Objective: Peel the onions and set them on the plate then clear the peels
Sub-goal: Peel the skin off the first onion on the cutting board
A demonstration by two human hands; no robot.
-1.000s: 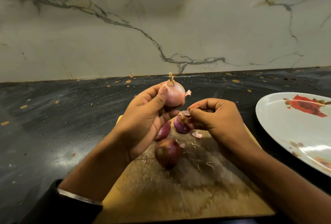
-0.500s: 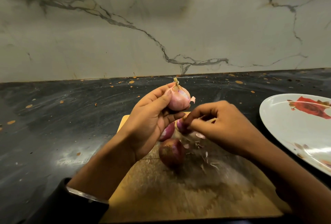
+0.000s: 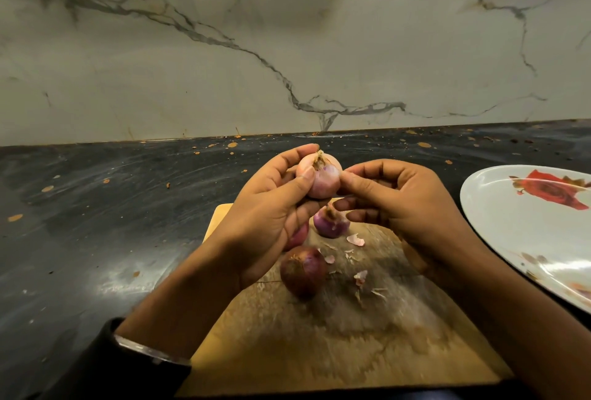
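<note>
At frame centre the left hand (image 3: 268,217) grips a pale pink half-peeled onion (image 3: 319,177) while the right hand (image 3: 393,204) pinches its skin; three purple onions (image 3: 303,270) wait on the wooden board (image 3: 335,351), papery peel scraps (image 3: 355,239) lie uncleared, and the rose-printed white plate (image 3: 511,217) at right holds no onion.

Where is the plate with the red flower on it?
The plate sits on the dark counter at the right edge of the head view, just right of the wooden board and the right hand.

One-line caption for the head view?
Left hand holds a pale onion above the cutting board while right hand picks at its skin.
</note>
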